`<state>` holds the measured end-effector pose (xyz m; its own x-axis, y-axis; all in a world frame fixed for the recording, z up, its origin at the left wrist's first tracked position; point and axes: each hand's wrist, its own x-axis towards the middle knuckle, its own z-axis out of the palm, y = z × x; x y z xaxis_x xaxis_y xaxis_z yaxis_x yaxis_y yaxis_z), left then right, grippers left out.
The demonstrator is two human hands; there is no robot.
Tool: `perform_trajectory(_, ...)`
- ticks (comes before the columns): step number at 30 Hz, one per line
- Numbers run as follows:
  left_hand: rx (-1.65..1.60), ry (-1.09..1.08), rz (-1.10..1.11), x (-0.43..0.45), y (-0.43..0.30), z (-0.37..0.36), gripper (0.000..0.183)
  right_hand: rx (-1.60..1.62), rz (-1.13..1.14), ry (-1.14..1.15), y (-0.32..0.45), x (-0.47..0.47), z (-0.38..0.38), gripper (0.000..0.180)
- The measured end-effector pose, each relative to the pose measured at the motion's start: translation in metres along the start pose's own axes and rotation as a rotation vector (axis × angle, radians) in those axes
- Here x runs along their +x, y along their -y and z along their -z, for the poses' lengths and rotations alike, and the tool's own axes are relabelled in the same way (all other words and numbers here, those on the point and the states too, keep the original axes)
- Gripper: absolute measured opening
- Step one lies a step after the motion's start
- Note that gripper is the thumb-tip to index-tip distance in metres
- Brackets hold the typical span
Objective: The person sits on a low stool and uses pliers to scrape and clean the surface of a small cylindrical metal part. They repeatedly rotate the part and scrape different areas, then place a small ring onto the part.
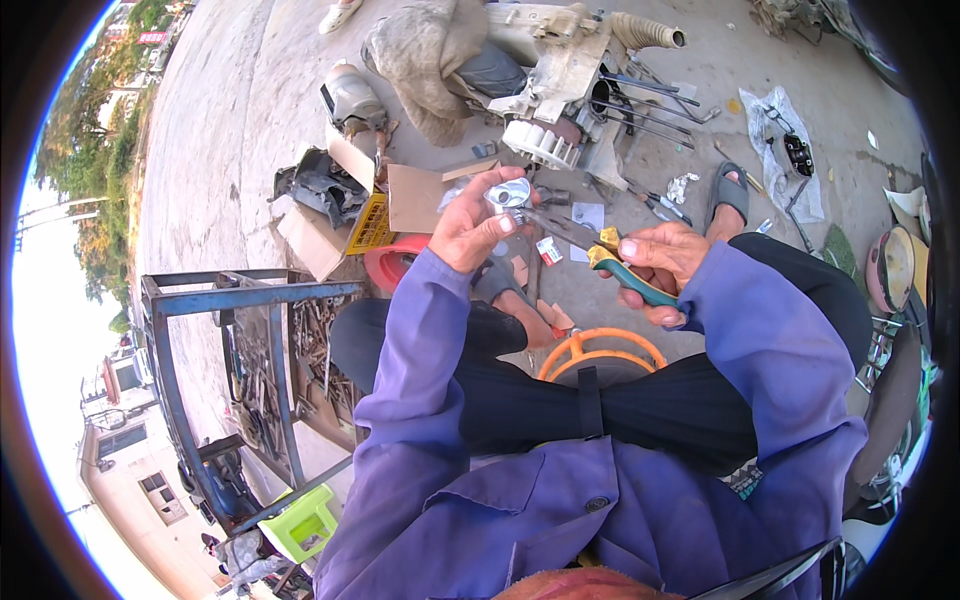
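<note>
My left hand point(472, 219) grips a shiny silver engine piston point(509, 195) between the thumb and fingers. Long-nose pliers point(581, 237) with green and yellow handles are in my right hand point(664, 268). Their jaws point left, and the tip reaches the lower side of the piston; whether the jaws are closed on anything is too small to tell. Beyond my hands lies a dusty scooter engine point(559, 71) with a white cooling fan point(541, 144) and long bare studs point(646, 112).
An open cardboard box point(319, 241) holding dark parts and a red basin point(390, 264) are at left. Beside them stands a blue metal frame rack point(255, 300) near piled tools. A black engine part point(798, 155) rests on plastic film at right. Between my legs is an orange-rimmed stool point(574, 341).
</note>
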<state>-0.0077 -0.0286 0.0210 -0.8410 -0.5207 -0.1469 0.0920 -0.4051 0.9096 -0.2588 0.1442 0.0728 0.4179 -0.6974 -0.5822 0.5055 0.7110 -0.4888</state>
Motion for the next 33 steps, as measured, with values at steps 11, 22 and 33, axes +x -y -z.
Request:
perform_trajectory(11,0.004,0.054,0.023,-0.001,-0.004,0.003,0.070,-0.127,-0.023,-0.032,0.015,-0.006,0.004,0.032)
perform_trajectory(22,0.137,-0.063,-0.004,0.005,0.004,0.005,0.072,-0.601,0.130,-0.249,0.012,-0.009,-0.027,0.029)
perform_trajectory(33,0.126,-0.220,-0.181,0.020,0.035,-0.001,0.068,-0.139,0.276,-0.191,-0.046,0.023,-0.027,0.033)
